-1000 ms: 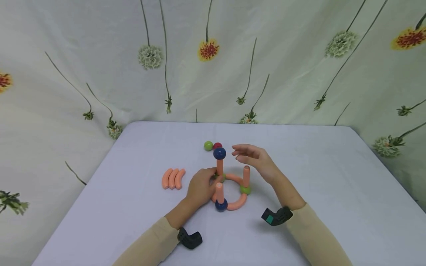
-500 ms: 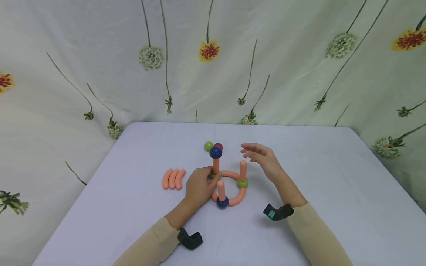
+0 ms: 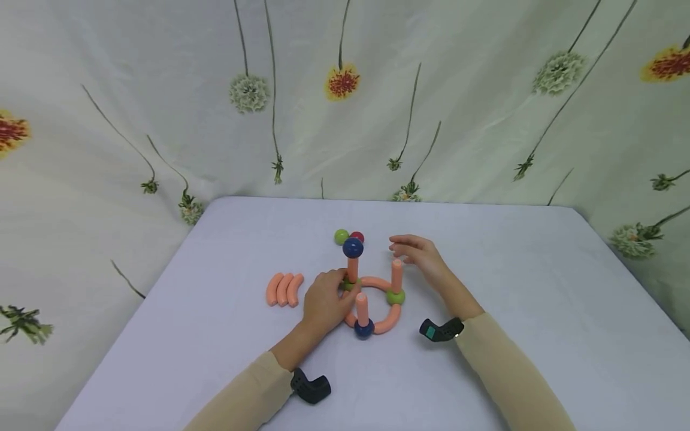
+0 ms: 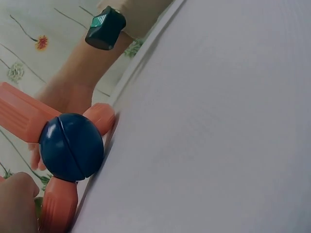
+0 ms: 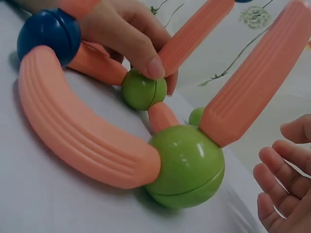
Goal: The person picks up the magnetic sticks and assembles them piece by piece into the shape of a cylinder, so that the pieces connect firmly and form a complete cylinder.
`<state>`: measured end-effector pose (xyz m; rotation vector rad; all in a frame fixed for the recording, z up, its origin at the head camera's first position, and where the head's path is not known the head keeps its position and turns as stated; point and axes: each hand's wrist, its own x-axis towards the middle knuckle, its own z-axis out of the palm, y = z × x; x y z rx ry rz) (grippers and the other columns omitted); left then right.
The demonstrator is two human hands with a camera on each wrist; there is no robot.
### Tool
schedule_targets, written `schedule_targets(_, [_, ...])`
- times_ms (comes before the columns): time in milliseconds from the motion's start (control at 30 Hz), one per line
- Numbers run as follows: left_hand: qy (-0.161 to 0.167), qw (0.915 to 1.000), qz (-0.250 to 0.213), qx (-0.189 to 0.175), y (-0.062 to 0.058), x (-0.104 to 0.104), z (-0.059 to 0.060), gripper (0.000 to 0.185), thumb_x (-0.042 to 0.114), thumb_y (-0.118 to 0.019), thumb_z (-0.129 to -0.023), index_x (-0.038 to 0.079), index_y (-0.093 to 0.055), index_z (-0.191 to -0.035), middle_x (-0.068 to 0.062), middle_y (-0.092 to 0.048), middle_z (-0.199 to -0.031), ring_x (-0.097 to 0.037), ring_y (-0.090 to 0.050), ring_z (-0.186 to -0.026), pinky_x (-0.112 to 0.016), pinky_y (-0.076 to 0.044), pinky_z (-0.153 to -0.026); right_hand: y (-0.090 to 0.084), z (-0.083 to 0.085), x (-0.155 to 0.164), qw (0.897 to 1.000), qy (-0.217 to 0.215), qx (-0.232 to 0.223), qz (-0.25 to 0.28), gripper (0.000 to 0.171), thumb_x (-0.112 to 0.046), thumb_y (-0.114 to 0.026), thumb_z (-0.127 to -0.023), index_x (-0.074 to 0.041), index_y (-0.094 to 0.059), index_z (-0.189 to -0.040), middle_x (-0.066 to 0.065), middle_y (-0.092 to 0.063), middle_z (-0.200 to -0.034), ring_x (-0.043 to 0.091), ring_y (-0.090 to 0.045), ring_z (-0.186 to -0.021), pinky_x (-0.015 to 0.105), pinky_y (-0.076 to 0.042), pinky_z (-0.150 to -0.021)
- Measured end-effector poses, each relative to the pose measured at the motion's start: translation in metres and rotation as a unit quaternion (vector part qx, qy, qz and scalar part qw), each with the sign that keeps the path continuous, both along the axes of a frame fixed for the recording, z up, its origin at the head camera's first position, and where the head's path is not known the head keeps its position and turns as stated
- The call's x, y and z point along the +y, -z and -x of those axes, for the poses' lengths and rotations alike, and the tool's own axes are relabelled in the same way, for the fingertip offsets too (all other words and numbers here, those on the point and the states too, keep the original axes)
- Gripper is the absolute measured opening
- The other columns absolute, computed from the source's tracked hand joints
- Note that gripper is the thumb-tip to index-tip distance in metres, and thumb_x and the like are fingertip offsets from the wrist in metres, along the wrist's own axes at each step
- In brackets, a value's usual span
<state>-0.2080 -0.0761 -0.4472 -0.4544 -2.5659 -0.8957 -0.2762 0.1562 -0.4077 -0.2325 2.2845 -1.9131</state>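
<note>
A ring of curved orange magnetic sticks (image 3: 376, 282) joined by balls lies on the table in the head view. My left hand (image 3: 325, 304) holds the ring's back-left green ball (image 5: 138, 92), thumb and fingers on either side. From that ball rises an orange stick (image 3: 353, 269) topped by a dark blue ball (image 3: 353, 248). Another upright stick (image 3: 396, 276) stands on the right green ball (image 5: 187, 167), and a third (image 3: 362, 308) on the front blue ball (image 4: 73, 145). My right hand (image 3: 424, 258) hovers behind and right of the ring, fingers loosely bent, holding nothing.
Three curved orange sticks (image 3: 284, 290) lie side by side left of the ring. Behind it sit a loose green ball (image 3: 342, 237) and a red ball (image 3: 357, 237), the red one partly covered by the raised blue ball. A flowered cloth (image 3: 474, 108) hangs behind the table.
The ring has shifted slightly away and turned a little under my left hand, which keeps its hold. My right hand has drawn a little to the right, away from the raised blue ball.
</note>
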Motion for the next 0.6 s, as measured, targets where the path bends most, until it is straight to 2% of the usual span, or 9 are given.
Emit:
schedule_targets(200, [0.017,0.9997,-0.017,-0.008,-0.001,-0.002,0.0,0.025,0.029,-0.065,-0.091,0.007,-0.067,-0.101,0.001,-0.061,-0.08,-0.017,-0.054,-0.076,-0.031,-0.043,-0.062,-0.002,0.022,-0.017,0.998,-0.042,-0.003,-0.056,0.041,-0.021,-0.058,-0.097,0.0,-0.057,-0.132,0.016,-0.062,-0.126,0.025,-0.058,-0.107,0.035,-0.046,-0.087])
schedule_targets(433, [-0.01,0.9995,-0.014,-0.029,-0.004,0.0,-0.002,0.017,0.027,-0.066,-0.083,0.011,-0.061,-0.086,0.004,-0.051,-0.07,-0.015,-0.047,-0.068,-0.028,-0.037,-0.055,-0.004,0.042,-0.038,0.99,-0.075,0.024,-0.12,0.041,-0.016,-0.06,-0.094,0.001,-0.056,-0.131,0.017,-0.063,-0.118,0.027,-0.059,-0.101,0.031,-0.046,-0.077])
schedule_targets(600, [-0.02,0.9993,-0.016,-0.026,-0.003,0.001,-0.002,0.018,0.027,-0.068,-0.078,0.016,-0.054,-0.074,0.006,-0.046,-0.063,-0.013,-0.044,-0.063,-0.028,-0.034,-0.052,0.001,0.051,-0.046,0.984,-0.091,0.033,-0.153,0.044,-0.015,-0.064,-0.092,-0.001,-0.056,-0.133,0.018,-0.058,-0.126,0.031,-0.057,-0.112,0.037,-0.047,-0.085])
